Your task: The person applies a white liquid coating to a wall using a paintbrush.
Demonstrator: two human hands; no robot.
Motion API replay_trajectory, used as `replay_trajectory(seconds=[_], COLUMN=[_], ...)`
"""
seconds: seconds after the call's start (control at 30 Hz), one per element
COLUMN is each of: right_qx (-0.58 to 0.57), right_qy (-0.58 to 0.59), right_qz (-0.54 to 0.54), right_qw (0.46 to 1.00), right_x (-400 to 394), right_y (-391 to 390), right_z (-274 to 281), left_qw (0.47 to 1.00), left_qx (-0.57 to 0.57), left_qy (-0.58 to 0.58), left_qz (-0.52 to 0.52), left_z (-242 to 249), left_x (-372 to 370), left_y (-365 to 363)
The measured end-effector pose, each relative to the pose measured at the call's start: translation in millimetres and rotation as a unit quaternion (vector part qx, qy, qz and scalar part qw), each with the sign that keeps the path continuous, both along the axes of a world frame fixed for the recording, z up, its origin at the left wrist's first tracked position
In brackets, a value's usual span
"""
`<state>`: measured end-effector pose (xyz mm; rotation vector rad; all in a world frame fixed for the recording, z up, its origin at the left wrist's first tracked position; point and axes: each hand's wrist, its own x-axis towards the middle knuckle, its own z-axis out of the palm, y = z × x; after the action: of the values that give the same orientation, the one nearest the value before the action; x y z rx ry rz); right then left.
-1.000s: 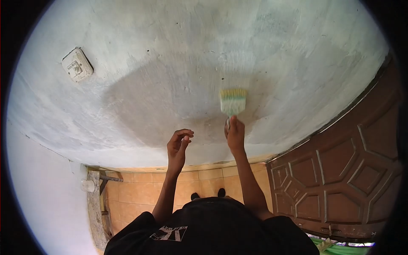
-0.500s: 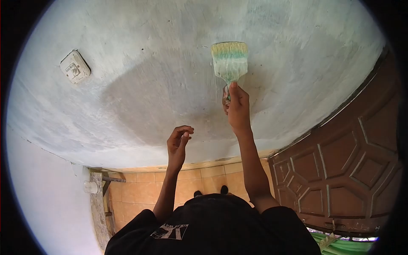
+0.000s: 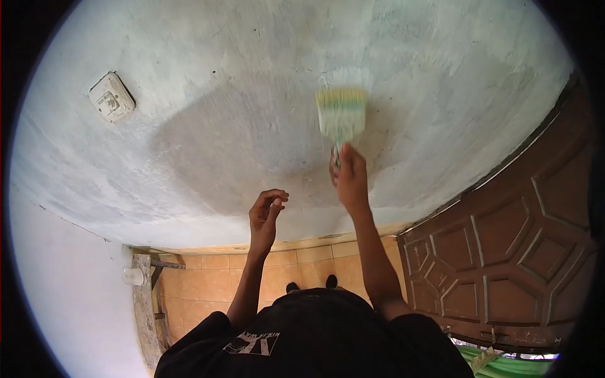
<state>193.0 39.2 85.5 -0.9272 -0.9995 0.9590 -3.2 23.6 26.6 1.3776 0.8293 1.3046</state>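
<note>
My right hand point(image 3: 350, 177) is closed around the handle of a wide paintbrush point(image 3: 341, 120). Yellowish bristles tinged with green point up the wall, and pale paint coats the brush's body. The bristle end lies at the painted wall point(image 3: 252, 113), a little blurred; just above it shows a fresh whitish streak. Lower and to the left, my left hand point(image 3: 267, 208) hovers in front of the wall with nothing in it. Its fingers are loosely bent and the thumb stands slightly apart from them.
A wall switch point(image 3: 112, 97) sits at upper left. On the right stands a brown panelled door point(image 3: 504, 252). A bench-like wooden piece point(image 3: 145, 309) with a white cup point(image 3: 133, 276) on it is at lower left, above orange floor tiles point(image 3: 208, 277). Green cloth point(image 3: 510, 362) shows at lower right.
My right hand and the paintbrush have moved down the wall, towards my body. A whitish streak now shows where the bristles were. My left hand has hardly moved.
</note>
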Motion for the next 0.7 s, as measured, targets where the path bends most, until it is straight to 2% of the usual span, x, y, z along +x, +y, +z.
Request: replay_trajectory(seconds=[0.1,0.17,0.3,0.43,0.57,0.7], right_qx=[0.029,0.026,-0.025,-0.056,-0.052,-0.011], right_qy=[-0.031,-0.016,0.029,0.002,-0.020,0.002], right_qz=[-0.012,-0.013,-0.033,-0.045,-0.079,-0.089], right_qw=[0.999,0.999,0.999,0.997,0.995,0.996], right_x=[-2.0,-0.3,2.4,4.1,3.3,7.2], right_y=[7.7,9.8,5.5,-14.3,-19.1,-0.7], right_z=[48.4,38.5,-23.9,-101.5,-90.1,-28.1], left_qw=[1.000,1.000,1.000,1.000,1.000,1.000], left_qx=[-0.003,-0.002,-0.003,-0.004,-0.006,-0.010], left_qy=[0.005,0.002,-0.006,0.002,-0.004,-0.004], left_qz=[-0.005,-0.010,-0.014,-0.016,-0.014,-0.007], left_z=[1.1,0.0,-5.0,-10.6,-8.6,-1.0], left_x=[4.0,4.8,0.8,-5.3,-3.8,7.9], left_y=[-1.7,-1.9,-2.2,0.2,2.8,0.4])
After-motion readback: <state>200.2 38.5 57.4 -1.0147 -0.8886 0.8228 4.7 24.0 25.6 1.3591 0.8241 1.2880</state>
